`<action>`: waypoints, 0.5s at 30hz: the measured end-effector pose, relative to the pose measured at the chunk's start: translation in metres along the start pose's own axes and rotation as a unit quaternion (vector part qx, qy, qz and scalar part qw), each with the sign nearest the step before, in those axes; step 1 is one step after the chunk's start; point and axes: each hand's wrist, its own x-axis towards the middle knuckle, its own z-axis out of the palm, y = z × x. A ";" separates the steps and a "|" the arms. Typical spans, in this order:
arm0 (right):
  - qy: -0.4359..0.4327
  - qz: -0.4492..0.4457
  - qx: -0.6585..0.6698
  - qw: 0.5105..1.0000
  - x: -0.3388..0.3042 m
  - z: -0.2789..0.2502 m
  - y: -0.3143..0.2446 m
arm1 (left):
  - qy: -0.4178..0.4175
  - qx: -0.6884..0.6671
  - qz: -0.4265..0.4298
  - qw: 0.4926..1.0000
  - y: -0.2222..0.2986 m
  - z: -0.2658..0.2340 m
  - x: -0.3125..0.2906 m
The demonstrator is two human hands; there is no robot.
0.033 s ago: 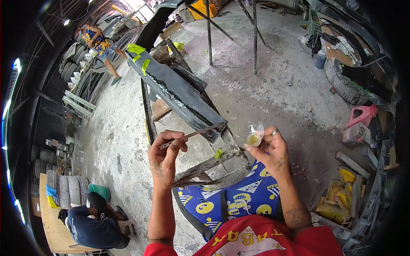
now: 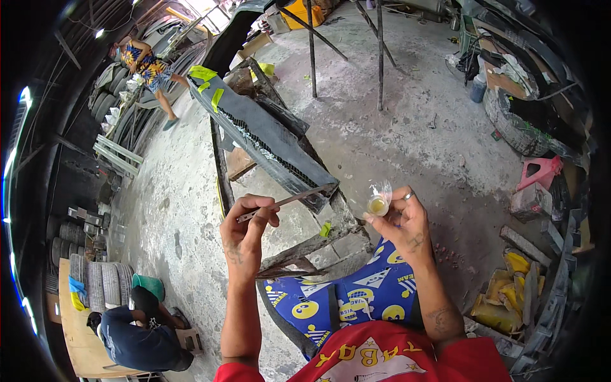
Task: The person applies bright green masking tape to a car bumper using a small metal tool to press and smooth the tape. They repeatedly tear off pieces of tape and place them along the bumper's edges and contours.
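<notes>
My left hand (image 2: 245, 232) is closed around one end of a thin, flat metal strip (image 2: 289, 200), which slants up to the right. Its darker far tip overlaps the near end of a long grey panel (image 2: 254, 134) in view; whether they touch, I cannot tell. Between the thumb and fingers of my right hand (image 2: 407, 226) is a small clear plastic cup (image 2: 378, 204) with something yellowish in its bottom. The panel has a black mesh strip along it and bits of yellow-green tape (image 2: 217, 100) at its far end.
Under the panel stands a worn metal frame (image 2: 344, 223). Thin metal legs (image 2: 380, 63) rise farther back. A person (image 2: 149, 67) is at the far left, and another (image 2: 143, 337) crouches at the lower left near upright tyres (image 2: 109, 284). Clutter (image 2: 515, 286) lines the right side.
The far-left person's leg and foot have shifted slightly to the left. My hands, the strip and the cup look almost the same.
</notes>
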 end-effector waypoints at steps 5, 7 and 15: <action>0.001 -0.026 -0.061 0.998 0.018 -0.001 -0.006 | 0.005 -0.010 -0.006 1.000 0.000 0.001 -0.001; 0.000 -0.032 -0.067 0.997 0.019 -0.002 -0.006 | 0.006 0.000 -0.015 1.000 -0.002 0.000 -0.003; 0.003 -0.043 -0.061 0.997 0.017 -0.002 0.000 | 0.011 0.006 -0.016 1.000 -0.004 -0.009 -0.008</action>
